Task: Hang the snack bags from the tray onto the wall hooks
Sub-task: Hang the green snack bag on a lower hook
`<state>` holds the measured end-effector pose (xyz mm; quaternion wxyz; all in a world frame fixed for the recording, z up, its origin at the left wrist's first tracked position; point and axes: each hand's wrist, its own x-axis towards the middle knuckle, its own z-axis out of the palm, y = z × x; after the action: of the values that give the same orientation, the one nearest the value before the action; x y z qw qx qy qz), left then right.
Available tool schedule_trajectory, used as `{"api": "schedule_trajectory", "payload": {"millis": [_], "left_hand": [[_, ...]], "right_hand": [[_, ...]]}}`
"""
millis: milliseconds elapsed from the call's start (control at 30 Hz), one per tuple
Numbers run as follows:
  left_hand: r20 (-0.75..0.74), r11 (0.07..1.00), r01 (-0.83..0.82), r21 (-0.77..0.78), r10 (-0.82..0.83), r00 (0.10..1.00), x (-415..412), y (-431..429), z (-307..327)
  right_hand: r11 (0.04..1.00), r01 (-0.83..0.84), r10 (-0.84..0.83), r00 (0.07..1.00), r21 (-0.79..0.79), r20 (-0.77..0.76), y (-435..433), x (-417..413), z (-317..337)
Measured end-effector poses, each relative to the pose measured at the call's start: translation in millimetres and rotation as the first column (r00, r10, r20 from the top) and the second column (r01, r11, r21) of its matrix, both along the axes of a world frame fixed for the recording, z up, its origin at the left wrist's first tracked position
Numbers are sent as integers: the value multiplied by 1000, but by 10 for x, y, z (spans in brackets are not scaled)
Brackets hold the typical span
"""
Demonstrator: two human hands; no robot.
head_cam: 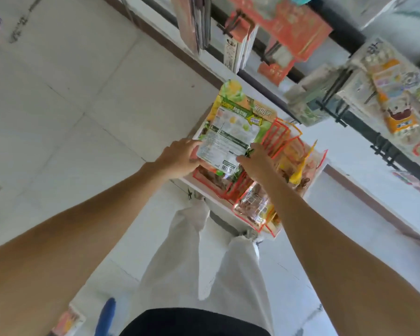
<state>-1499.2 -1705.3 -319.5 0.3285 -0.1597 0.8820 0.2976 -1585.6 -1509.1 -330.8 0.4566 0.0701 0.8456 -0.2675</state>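
Past white trousers (180,251), gripping green bag (230,132) by its near corners (label side up): left hand (180,156) curled on left edge, right hand (255,163) pinching right edge, over red-edged bags (252,204) in tray (218,202).

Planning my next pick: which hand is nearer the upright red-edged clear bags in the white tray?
Right. The right hand grips the green and yellow snack bag right beside those red-edged clear bags; the left hand grips the bag's far edge.
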Motion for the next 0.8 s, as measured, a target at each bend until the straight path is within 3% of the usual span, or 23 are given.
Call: {"api": "schedule_trajectory", "payload": {"millis": [133, 233, 433, 667, 800], "left_hand": [[-3, 997, 14, 70, -14, 1000, -64, -34, -200], [-60, 998, 18, 62, -14, 998, -148, -101, -293], [-51, 996, 55, 73, -52, 997, -184, -153, -302], [49, 983, 83, 163, -93, 995, -234, -147, -252], [5, 967, 83, 240, -86, 996, -304, -94, -89]], "right_hand": [[962, 270, -259, 951, 49, -171, -92, 122, -294], [903, 430, -424, 894, 11, -144, -149, 125, -387], [839, 542, -541, 840, -52, 29, -127, 160, -390], [885, 447, -459, 886, -131, -75, -126, 213, -218], [901, 398, -420, 900, -174, -114, -156, 234, -64]]}}
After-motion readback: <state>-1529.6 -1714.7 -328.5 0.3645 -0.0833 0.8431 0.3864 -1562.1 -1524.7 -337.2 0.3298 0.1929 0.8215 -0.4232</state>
